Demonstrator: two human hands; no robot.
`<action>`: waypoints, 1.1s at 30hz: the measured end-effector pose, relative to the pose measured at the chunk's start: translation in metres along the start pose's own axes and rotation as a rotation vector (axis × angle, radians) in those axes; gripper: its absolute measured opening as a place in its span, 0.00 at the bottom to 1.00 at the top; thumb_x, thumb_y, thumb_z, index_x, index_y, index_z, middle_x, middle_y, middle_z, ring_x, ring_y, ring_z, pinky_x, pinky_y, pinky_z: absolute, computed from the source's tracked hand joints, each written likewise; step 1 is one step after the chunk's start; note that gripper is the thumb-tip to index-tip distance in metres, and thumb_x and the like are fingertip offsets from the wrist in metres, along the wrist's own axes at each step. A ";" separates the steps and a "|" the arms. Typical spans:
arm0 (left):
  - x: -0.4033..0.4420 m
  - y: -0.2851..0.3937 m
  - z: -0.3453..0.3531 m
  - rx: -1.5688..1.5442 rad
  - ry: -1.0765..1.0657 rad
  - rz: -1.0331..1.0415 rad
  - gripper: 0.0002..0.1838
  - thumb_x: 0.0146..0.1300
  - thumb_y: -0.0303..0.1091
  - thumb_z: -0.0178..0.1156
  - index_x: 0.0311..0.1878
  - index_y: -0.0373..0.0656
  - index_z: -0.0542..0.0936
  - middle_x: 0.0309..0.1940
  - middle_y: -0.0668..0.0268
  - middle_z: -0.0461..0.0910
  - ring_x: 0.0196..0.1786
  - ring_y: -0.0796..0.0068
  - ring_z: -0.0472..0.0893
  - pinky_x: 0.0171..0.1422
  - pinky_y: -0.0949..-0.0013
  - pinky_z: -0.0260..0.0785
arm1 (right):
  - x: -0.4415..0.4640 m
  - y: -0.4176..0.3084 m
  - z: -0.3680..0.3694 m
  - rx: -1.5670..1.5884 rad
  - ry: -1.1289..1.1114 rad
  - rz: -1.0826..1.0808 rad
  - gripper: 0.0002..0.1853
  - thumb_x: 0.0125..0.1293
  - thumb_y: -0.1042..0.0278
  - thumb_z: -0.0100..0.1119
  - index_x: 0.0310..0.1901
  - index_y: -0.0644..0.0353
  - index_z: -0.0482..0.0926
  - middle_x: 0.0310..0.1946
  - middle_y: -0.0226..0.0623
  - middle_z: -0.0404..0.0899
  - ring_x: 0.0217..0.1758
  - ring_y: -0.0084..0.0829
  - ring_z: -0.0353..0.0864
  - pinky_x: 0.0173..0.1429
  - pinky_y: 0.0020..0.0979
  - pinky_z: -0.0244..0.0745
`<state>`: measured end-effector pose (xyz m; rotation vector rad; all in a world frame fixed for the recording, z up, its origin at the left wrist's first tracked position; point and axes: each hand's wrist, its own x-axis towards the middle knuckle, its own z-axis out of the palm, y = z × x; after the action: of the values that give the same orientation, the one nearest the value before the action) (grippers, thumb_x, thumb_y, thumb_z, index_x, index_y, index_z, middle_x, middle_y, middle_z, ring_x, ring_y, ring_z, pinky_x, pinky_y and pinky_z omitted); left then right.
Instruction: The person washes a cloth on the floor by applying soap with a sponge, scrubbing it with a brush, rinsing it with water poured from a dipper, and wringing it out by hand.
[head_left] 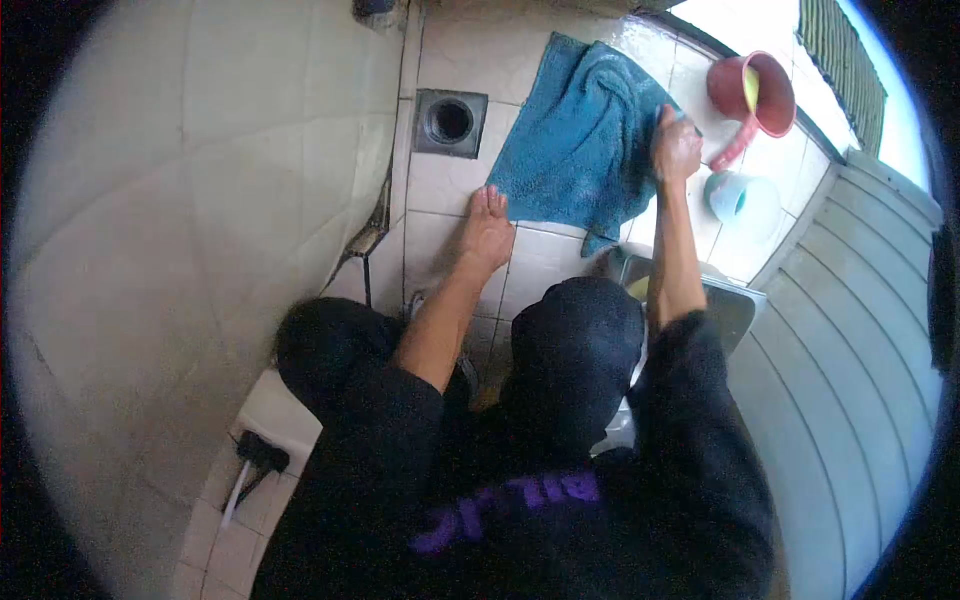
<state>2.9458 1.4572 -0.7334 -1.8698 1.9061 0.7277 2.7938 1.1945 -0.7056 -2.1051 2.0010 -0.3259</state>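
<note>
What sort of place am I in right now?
It looks like a wash area, maybe a bathroom: there's a drain set in the tiled floor, a red bucket and a teal cloth spread on the tiles.

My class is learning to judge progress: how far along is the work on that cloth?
Done: the blue-green cloth lies spread on pale floor tiles, though creased. In hand: the left hand presses its near-left corner; the right hand is at its right edge. Probably left: rinsing; the red plastic container sits aside.

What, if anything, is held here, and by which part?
The left hand presses the teal cloth at its near left corner; what the right hand holds cannot be told.
</note>
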 end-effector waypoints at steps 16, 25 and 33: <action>0.007 0.009 -0.029 -0.418 0.117 0.097 0.29 0.61 0.31 0.43 0.65 0.30 0.55 0.68 0.45 0.48 0.70 0.51 0.53 0.73 0.55 0.42 | 0.028 0.045 0.014 -0.225 -0.107 -0.167 0.31 0.62 0.35 0.40 0.35 0.60 0.77 0.31 0.56 0.78 0.36 0.54 0.79 0.40 0.48 0.73; -0.014 0.016 0.027 -0.090 0.255 0.114 0.32 0.59 0.32 0.48 0.64 0.24 0.53 0.66 0.39 0.49 0.70 0.45 0.49 0.73 0.56 0.43 | -0.040 -0.036 0.011 0.026 -0.296 -0.805 0.19 0.63 0.45 0.47 0.31 0.55 0.73 0.15 0.47 0.74 0.17 0.45 0.77 0.20 0.42 0.71; -0.022 0.014 0.028 -0.181 0.206 0.070 0.29 0.59 0.25 0.38 0.66 0.29 0.53 0.69 0.45 0.45 0.72 0.52 0.47 0.72 0.59 0.46 | 0.026 0.041 0.018 -0.116 -0.794 -0.561 0.17 0.65 0.49 0.45 0.44 0.51 0.74 0.31 0.42 0.81 0.30 0.39 0.82 0.31 0.40 0.76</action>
<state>2.9303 1.4909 -0.7409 -2.0670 2.1031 0.7783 2.7615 1.1662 -0.7349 -2.3078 0.9952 0.4905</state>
